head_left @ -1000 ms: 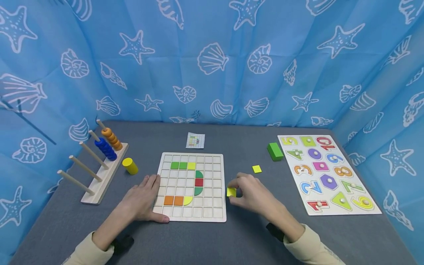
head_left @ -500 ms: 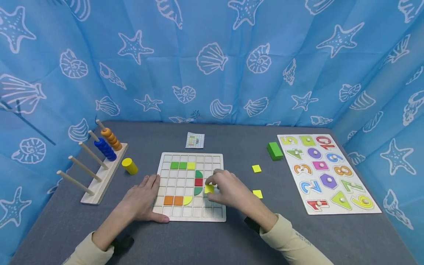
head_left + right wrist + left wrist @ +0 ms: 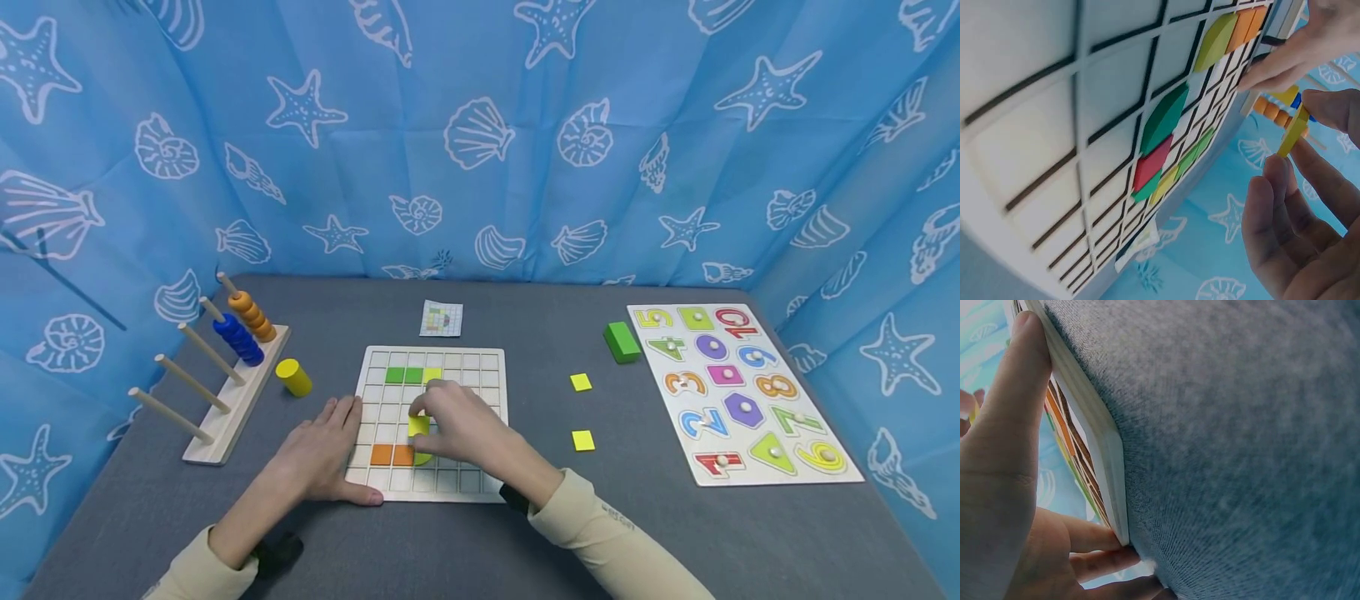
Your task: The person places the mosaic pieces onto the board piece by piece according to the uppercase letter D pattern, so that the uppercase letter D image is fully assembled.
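Observation:
A white gridded board [image 3: 491, 380] lies on the table. My right hand [image 3: 472, 429] is over its middle, pinching a yellow square tile [image 3: 418, 426] between thumb and fingertips; the right wrist view shows this tile [image 3: 1294, 131] raised off the board. Along the board's left edge rests my left hand [image 3: 322, 454], fingers extended, thumb on the near corner. Two green tiles [image 3: 404, 375] and a yellow one sit in an upper row, two orange tiles [image 3: 392, 454] and a partly covered yellow rounded piece lower down. A red tile [image 3: 1152, 164] between dark green rounded pieces [image 3: 1165, 119] shows in the right wrist view.
Two loose yellow tiles [image 3: 582, 441] lie right of the board. Farther right are a green block [image 3: 622, 342] and a number puzzle [image 3: 712, 408]. A pattern card [image 3: 441, 319] lies behind the board. To the left stand a yellow cylinder [image 3: 294, 377] and a peg rack [image 3: 225, 421] with beads.
My right hand has carried the yellow tile leftward from beside the board's right edge to over its middle, uncovering another loose yellow tile on the table. The left hand stays in place.

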Tool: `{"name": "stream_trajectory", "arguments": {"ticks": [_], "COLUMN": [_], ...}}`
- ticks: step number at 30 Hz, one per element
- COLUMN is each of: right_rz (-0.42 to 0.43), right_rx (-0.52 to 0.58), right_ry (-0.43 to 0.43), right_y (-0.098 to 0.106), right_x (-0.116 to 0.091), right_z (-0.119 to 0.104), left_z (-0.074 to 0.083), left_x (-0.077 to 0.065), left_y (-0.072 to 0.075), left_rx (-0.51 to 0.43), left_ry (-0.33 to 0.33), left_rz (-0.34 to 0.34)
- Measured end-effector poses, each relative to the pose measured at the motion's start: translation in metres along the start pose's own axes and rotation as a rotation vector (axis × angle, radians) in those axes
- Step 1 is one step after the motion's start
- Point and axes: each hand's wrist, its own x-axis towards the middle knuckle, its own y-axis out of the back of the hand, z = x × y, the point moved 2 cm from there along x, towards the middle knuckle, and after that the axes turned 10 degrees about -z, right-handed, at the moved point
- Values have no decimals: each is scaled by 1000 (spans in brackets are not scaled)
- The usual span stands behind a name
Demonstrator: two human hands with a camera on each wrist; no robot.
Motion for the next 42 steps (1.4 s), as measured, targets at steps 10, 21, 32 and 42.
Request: {"name": "stream_trajectory", "arguments": {"ticks": [10, 21, 32, 42], "right_rz": [-9, -59, -80, -81], "right_rx": [-24, 11, -39, -63], "right_ry": [3, -32, -59, -54], "right_y": [-16, -32, -36, -37], "right_x": [26, 41, 46, 49], "right_z": [-9, -10, -11, -12], "left_z": [-1, -1, -1, -2], "left_x": [-1, -1, 0, 0], "left_y": [-1, -1, 0, -1], "left_rx": [0, 4, 7, 1], "left_ry": [-16, -18, -21, -22], "left_rz": [6, 16, 26, 25]}}
